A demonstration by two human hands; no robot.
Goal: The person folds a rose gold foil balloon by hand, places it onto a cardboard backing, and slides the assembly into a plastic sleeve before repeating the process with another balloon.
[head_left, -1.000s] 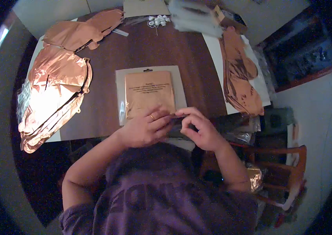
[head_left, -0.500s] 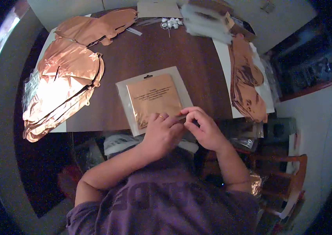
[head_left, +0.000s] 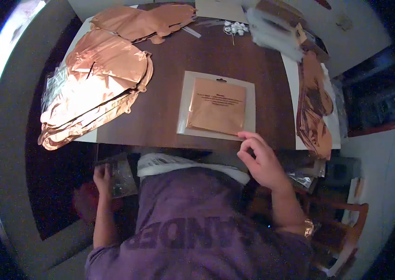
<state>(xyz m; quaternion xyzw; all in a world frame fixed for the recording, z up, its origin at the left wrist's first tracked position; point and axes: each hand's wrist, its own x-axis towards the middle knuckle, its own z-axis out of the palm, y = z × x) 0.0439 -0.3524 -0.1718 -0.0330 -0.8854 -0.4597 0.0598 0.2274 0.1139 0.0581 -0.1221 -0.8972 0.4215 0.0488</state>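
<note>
On the table lies a flat clear package [head_left: 220,105] with a hang hole at its top, folded copper-coloured foil and black printed text inside. My right hand [head_left: 262,161] is at the package's lower right corner, its index fingertip touching the edge and the thumb apart. Below the table's front edge, at the left, my left hand [head_left: 103,176] has its fingers closed at the side of a clear plastic bag [head_left: 124,175]; this area is dim and the fingertips are partly hidden.
Stacked copper foil balloons [head_left: 109,60] cover the table's left side, with more foil balloons [head_left: 313,102] along the right edge. Small white spools [head_left: 235,29] and a pile of clear plastic sleeves [head_left: 272,35] lie at the back. A wooden chair [head_left: 342,205] stands at the lower right.
My left hand has left the package and moved down left to the plastic bag. My right hand stays by the package's lower right corner. The view has shifted, moving the table contents rightward.
</note>
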